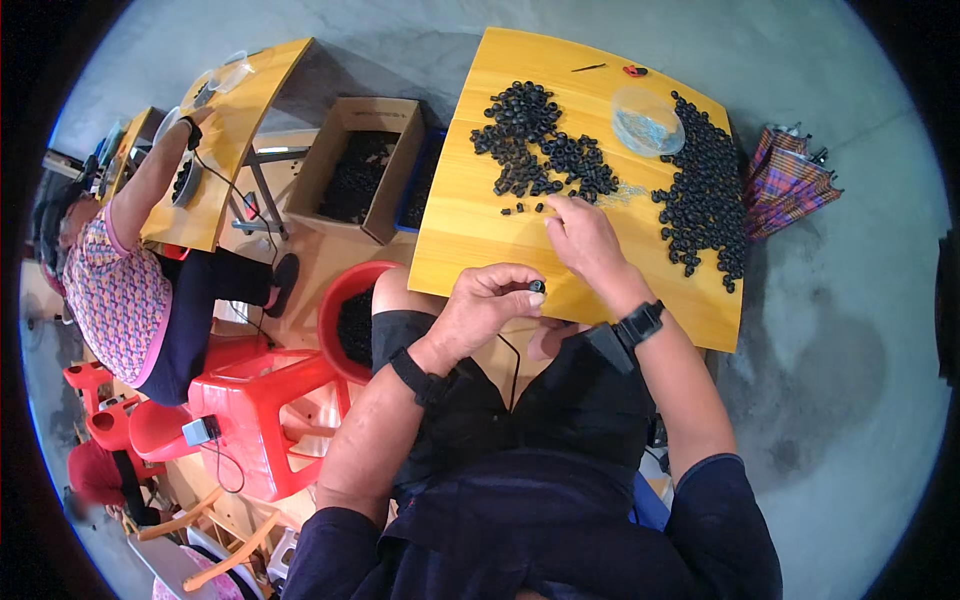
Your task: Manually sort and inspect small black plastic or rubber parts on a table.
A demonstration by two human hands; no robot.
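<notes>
My left hand (pixel 483 309) is above my lap at the table's near edge. Its thumb and fingers pinch a small black cylindrical part (pixel 537 286), one end turned up. Reaching over the yellow table (pixel 470 245), my right hand (pixel 586 238) has its fingers drawn together at a few loose black parts (pixel 520 208); whether one is between the fingertips is too small to tell. Beyond it lies a heap of black parts (pixel 525 135). A scatter of thin silvery pieces (pixel 627 192) lies right of the heap, near a clear round tub (pixel 648 122) holding more such pieces.
More black parts (pixel 700 190) spread along the table's right side. A cardboard box (pixel 378 215) and a red basin (pixel 330 320), both holding dark pieces, stand on the floor to the left. A red stool (pixel 240 420), another person (pixel 120 270) and a folded umbrella (pixel 790 185) are nearby.
</notes>
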